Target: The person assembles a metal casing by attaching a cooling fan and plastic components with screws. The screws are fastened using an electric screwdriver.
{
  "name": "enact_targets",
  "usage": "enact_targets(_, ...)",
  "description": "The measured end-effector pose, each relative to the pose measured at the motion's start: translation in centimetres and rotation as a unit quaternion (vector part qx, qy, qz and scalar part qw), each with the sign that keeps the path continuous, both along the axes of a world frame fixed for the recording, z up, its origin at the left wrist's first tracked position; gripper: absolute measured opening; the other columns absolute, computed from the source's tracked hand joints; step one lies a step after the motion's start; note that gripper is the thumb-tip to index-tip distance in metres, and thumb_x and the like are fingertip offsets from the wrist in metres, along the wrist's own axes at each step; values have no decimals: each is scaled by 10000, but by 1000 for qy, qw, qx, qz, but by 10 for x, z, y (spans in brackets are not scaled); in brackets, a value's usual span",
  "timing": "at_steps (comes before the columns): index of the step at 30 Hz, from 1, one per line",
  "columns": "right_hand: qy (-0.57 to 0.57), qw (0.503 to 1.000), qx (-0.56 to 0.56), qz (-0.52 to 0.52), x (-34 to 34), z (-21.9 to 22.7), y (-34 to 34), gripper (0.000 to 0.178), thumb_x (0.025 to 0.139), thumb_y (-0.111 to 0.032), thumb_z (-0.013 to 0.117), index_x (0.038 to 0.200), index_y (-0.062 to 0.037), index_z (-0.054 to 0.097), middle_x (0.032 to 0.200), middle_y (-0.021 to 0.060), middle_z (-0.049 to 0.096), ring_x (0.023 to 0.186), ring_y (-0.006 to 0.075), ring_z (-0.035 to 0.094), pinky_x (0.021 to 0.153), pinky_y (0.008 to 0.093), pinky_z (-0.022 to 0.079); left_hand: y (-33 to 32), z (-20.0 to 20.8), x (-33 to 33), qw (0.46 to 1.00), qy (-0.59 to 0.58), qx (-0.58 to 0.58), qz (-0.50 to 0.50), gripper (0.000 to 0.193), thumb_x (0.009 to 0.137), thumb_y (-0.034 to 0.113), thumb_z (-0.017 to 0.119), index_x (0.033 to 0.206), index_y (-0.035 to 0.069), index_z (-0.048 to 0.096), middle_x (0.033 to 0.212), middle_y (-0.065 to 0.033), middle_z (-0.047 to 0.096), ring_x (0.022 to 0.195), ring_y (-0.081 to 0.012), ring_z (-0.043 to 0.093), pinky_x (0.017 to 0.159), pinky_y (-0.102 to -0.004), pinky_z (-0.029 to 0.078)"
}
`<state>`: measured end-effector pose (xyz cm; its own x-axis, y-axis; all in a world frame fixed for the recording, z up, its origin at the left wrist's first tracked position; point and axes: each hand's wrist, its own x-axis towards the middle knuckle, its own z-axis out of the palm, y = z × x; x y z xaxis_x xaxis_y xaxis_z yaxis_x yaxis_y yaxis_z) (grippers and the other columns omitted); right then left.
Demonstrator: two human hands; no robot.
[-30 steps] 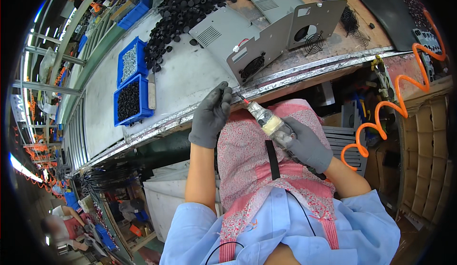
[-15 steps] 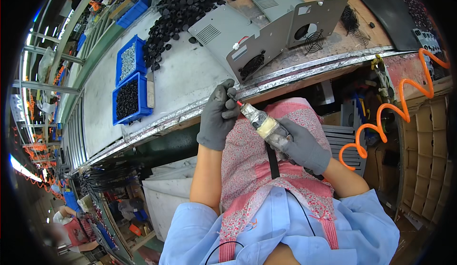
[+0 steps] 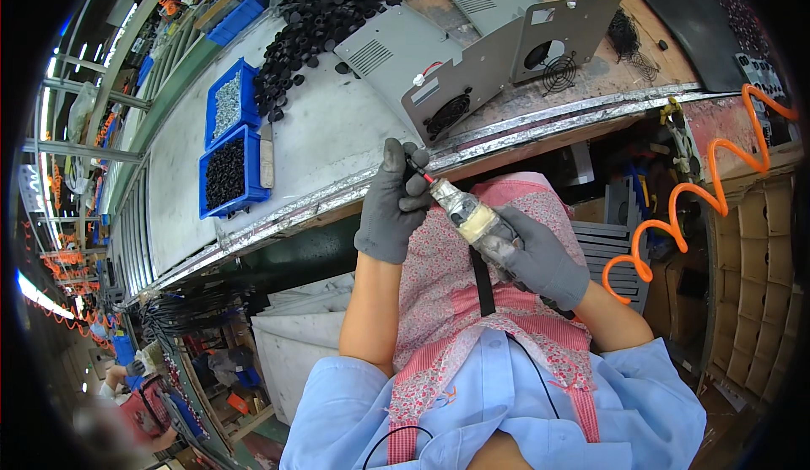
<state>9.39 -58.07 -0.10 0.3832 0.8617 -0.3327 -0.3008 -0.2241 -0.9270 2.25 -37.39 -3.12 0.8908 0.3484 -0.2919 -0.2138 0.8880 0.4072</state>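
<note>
My right hand [image 3: 544, 255], in a grey glove, grips a power screwdriver [image 3: 466, 215] whose body is wrapped in silver and pale tape. Its thin red-collared bit [image 3: 428, 178] points up and left to the fingertips of my left hand [image 3: 390, 217], gloved in grey too. There a small dark piece [image 3: 413, 164] is pinched at the bit's tip; it is too small to name surely. Just beyond the fingers, at the table's edge, stands a bent grey metal panel [image 3: 468, 78] with a black fan [image 3: 449, 114] on it. A second grey panel [image 3: 567, 31] stands to its right, beside a round wire fan guard [image 3: 558, 73].
On the table's left are a blue bin of small black parts [image 3: 202, 185] and a blue bin of silver parts [image 3: 211, 120]. A heap of black caps [image 3: 312, 14] lies behind. An orange coiled hose [image 3: 671, 238] hangs at right. Another person [image 3: 139, 411] is at lower left.
My left hand has shifted slightly right, its thumb lifting a little and the fingers opening somewhat around the dark piece. The screwdriver has moved slightly right with my right hand.
</note>
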Motion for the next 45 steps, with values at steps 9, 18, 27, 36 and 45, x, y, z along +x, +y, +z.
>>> enact_targets(9, 165, 986, -24, 13, 4, 9, -3, 396, 884, -298, 508, 1118, 21, 483, 720, 33, 522, 512, 88, 518, 448, 218, 427, 2, 1, -5, 994, -24, 109, 1, 283, 852, 282, 585, 992, 42, 532, 880, -100, 602, 505, -50, 519, 335, -131, 322)
enact_targets(18, 37, 998, -19, -44, 18, 3, -14, 464, 862, -335, 539, 1155, 19, 471, 753, 36, 557, 555, 72, 532, 472, 210, 431, -2, 8, 10, 984, 105, 139, -29, 367, 841, 320, 603, 1033, 15, 529, 767, -40, 570, 489, -48, 428, 365, -154, 296)
enact_targets(27, 5, 991, -24, -129, 42, -28, -19, 438, 855, -330, 548, 1154, -20, 469, 738, 30, 528, 500, 63, 499, 443, 201, 416, 14, 7, 27, 775, 194, 598, 58, 364, 779, 176, 669, 1060, -23, 549, 669, 49, 450, 597, -40, 372, 553, -197, 349)
enact_targets(36, 38, 994, -46, -95, 58, -25, -8, 412, 883, -352, 502, 1095, 0, 464, 707, 43, 501, 439, 83, 502, 376, 211, 417, 28, 7, 48, 720, 222, 655, -52, 364, 689, 174, 761, 958, -29, 624, 880, -99, 671, 762, -106, 601, 683, -246, 470)
enact_targets(45, 75, 992, -68, -79, 65, -22, -1, 426, 888, -384, 490, 1073, -1, 468, 688, 49, 508, 442, 98, 508, 378, 236, 431, 25, 12, 49, 751, 202, 628, -38, 327, 693, 103, 753, 949, -52, 621, 834, -94, 666, 703, -110, 600, 643, -253, 482)
